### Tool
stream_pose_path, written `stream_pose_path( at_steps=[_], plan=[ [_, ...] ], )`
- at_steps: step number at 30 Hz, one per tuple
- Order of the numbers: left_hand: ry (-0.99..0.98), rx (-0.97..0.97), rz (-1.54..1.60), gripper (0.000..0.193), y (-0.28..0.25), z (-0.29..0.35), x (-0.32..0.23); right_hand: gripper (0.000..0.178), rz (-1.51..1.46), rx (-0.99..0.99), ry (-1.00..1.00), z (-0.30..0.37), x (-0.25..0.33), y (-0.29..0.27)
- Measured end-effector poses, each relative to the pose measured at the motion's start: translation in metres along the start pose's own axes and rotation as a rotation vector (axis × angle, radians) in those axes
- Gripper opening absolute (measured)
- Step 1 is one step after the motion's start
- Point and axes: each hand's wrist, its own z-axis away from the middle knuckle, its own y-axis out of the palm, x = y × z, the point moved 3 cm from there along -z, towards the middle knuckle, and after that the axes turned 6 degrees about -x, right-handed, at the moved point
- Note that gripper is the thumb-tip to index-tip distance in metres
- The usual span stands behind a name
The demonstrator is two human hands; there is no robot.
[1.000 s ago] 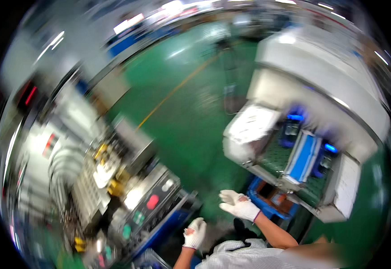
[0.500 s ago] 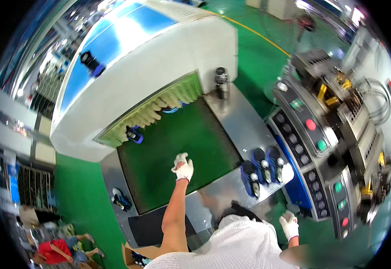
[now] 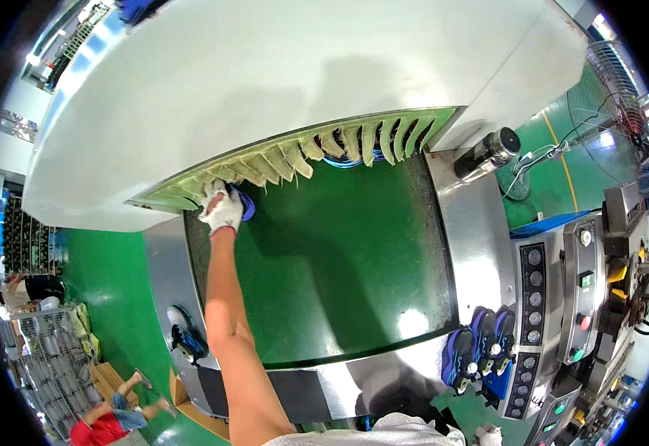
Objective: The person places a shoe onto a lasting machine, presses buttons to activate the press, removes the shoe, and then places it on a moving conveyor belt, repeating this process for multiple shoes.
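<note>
A white glove with bare fingertip areas covers my left hand (image 3: 221, 209), which is closed on a black-and-blue shoe (image 3: 247, 205) at the left end of the green strip curtain (image 3: 287, 158). Part of that shoe is hidden behind the hand and the strips. Under it lies the green conveyor belt (image 3: 354, 253). More blue shoe edges (image 3: 343, 160) show beneath the middle of the curtain. My right hand (image 3: 488, 434), also gloved, hangs low at the bottom edge, its fingers too cut off to read.
Several black-and-blue shoes (image 3: 480, 346) stand on the metal ledge at right, beside a control panel (image 3: 581, 286). A single shoe (image 3: 185, 334) sits on the left ledge. A dark flask (image 3: 492, 152) stands far right. A person in red (image 3: 101, 427) is at lower left.
My left hand has moved forward and left from above the belt to the shoe at the curtain, and closed on it. The view has shifted nearer the machine; my right hand sits lower in it.
</note>
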Motion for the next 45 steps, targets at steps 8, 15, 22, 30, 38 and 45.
stream_pose_path(
  at_steps=[8,15,22,30,38,45],
  plan=[
    [0.298,-0.213,0.096,0.024,-0.009,0.026,-0.001,0.04,-0.02,0.054,-0.056,-0.015,0.016,-0.005],
    [0.194,0.165,0.31,0.018,-0.089,0.177,-0.039,0.047,0.357,-0.206,-0.592,-0.021,0.087,0.01],
    [0.452,0.42,0.713,0.015,-0.199,0.299,-0.19,0.076,-0.115,0.243,-0.927,0.118,0.239,0.014],
    [1.333,0.628,0.995,0.015,-0.351,0.419,-0.451,0.065,-0.44,-0.119,-1.183,0.068,0.194,0.012],
    [1.45,0.464,1.504,0.047,-0.479,0.509,-0.617,0.055,-1.41,0.454,-0.577,0.044,-0.005,-0.109],
    [1.319,0.681,1.461,0.047,-0.488,0.599,-0.7,0.083,-2.134,0.31,-0.879,0.05,-0.081,-0.211]
  ],
)
